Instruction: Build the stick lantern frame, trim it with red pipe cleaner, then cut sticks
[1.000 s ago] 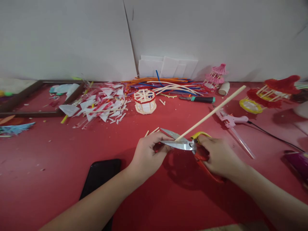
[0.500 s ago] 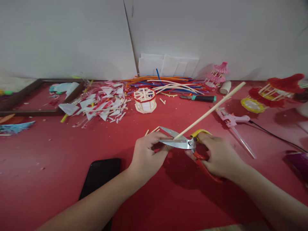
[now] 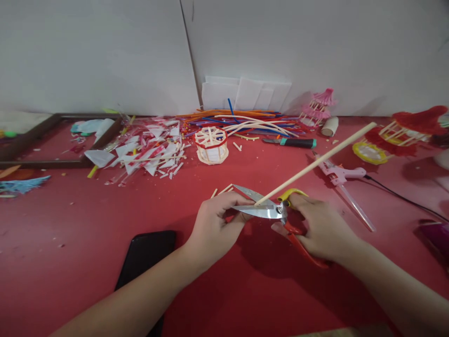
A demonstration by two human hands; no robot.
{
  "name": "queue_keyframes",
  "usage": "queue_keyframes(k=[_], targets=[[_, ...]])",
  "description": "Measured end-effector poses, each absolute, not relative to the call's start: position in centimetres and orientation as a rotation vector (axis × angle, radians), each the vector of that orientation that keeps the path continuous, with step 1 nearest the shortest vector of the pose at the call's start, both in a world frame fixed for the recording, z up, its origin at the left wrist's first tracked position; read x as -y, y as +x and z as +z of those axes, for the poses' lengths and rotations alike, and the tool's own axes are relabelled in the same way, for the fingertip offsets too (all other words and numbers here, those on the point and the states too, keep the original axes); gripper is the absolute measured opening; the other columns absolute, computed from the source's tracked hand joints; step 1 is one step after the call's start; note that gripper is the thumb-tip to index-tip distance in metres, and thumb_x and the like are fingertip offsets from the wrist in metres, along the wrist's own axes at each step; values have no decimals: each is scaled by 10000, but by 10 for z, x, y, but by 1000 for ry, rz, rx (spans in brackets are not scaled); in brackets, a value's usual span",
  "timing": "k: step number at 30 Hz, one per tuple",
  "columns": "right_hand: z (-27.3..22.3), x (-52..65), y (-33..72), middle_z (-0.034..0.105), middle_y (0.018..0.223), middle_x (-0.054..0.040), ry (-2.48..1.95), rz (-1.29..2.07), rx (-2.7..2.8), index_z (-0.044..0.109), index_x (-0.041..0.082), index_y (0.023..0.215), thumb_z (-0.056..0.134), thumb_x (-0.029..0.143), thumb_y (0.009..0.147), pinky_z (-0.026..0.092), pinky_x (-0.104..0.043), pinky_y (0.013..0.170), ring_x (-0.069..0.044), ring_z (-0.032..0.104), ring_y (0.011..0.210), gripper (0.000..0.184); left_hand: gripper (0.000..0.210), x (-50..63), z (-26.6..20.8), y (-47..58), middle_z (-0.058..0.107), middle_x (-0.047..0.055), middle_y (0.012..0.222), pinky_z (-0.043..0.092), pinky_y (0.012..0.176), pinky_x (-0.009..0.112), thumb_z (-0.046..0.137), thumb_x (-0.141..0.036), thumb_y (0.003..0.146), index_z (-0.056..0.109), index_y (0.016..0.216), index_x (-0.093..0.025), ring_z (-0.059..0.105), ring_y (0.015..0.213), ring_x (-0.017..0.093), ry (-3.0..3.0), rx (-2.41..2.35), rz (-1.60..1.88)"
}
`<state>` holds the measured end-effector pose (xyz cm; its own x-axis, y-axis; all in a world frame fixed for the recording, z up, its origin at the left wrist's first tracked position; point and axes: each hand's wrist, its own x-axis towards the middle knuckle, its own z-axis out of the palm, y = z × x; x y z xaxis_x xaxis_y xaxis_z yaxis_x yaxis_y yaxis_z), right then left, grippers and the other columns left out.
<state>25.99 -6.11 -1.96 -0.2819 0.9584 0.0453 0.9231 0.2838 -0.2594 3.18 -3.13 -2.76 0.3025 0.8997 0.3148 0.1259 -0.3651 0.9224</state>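
My left hand (image 3: 217,224) pinches the lower end of a long cream stick (image 3: 315,163), which slants up to the right. In my right hand (image 3: 322,229) is a pair of scissors (image 3: 261,211) with red and yellow handles. Its blades are parted, and the stick lies between them close to my left fingertips. A few short cut stick pieces (image 3: 224,189) rest on the red table just beyond my left hand.
Behind stands a small round stick model (image 3: 211,146) with a red rim. Coloured sticks (image 3: 245,122) and paper scraps (image 3: 154,154) lie along the wall. A cutter knife (image 3: 293,142) and a pink glue gun (image 3: 342,174) are to the right; a black phone (image 3: 147,255) lies left.
The stick's far end has swung a little to the right and down. Both hands and the scissors stay almost in place, the blades still parted around the stick.
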Motion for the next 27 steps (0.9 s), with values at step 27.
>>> queue_keyframes(k=[27], targets=[[-22,62,261,658,721,-51,-1780,289,2388,501,211,842,539,413,814,374,-289,522,-185,584,554,207,70,39,-22,36,706,40,780,525,639,247,596,-153,836,645,797,-184,651,698,135,1670,-908,1185]])
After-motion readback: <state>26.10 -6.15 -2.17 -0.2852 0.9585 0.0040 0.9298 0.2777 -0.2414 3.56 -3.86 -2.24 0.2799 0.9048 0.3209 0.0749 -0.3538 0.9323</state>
